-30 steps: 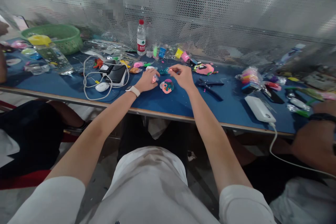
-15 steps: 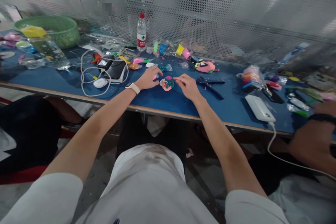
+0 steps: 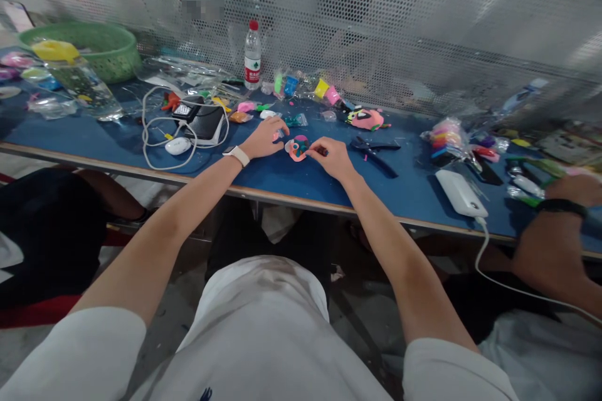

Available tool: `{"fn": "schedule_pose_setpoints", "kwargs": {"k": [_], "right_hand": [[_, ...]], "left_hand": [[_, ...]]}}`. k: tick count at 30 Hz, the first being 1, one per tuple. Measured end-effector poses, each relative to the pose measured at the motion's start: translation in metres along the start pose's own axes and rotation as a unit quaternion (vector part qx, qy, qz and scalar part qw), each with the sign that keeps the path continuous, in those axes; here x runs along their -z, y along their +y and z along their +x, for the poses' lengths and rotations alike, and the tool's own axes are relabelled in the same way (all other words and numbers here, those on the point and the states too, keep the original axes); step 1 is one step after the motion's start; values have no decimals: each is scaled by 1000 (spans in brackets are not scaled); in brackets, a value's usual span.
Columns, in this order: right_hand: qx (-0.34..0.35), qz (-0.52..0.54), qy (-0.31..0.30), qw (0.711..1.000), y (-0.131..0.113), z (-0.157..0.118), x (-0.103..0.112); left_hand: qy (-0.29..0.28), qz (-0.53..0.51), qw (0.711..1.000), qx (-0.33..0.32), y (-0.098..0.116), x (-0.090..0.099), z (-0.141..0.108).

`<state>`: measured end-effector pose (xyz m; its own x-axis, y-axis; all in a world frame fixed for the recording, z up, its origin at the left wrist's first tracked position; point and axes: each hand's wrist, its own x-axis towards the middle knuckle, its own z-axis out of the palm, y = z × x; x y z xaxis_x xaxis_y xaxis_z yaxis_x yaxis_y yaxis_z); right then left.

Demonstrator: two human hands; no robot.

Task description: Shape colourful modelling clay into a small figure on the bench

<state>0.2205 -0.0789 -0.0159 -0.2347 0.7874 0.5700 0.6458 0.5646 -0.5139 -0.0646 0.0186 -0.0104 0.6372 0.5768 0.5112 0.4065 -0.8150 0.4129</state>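
A small clay figure [image 3: 297, 149] in orange, teal and magenta lies on the blue tabletop between my hands. My left hand [image 3: 264, 137] rests on the table just left of it, thumb and fingers apart, with a small clear packet of pink [image 3: 277, 135] partly beneath its fingers. On the other side, my right hand [image 3: 333, 156] has thumb and forefinger pinched together at the figure's right edge. Whatever those fingertips hold, if anything, is too small to tell. Dark-handled pliers [image 3: 376, 155] lie to the right of this hand.
Behind stand a water bottle [image 3: 253, 56] and bagged clay pieces [image 3: 291, 85]. Leftward are a cabled black device [image 3: 204, 122], a clear jug [image 3: 87, 84] and a green basin [image 3: 113, 53]. To the right lie a white power bank [image 3: 461, 193] and another person's hand [image 3: 571, 191].
My right hand has moved slightly left, bringing its pinched fingertips to the clay figure's right edge. My left hand stays about where it was. The hand at far right has shifted up.
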Motion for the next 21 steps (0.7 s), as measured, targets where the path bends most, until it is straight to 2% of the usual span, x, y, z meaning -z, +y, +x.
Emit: {"fn": "schedule_pose_setpoints", "kwargs": {"k": [8, 14, 21], "right_hand": [[10, 16, -3, 1000, 5, -1, 1], [66, -23, -17, 997, 5, -1, 1], [64, -7, -6, 998, 2, -3, -1]], "left_hand": [[2, 5, 1000, -13, -2, 0, 0], [-6, 17, 1000, -15, -1, 2, -1], [-6, 19, 1000, -14, -2, 1, 0]]}}
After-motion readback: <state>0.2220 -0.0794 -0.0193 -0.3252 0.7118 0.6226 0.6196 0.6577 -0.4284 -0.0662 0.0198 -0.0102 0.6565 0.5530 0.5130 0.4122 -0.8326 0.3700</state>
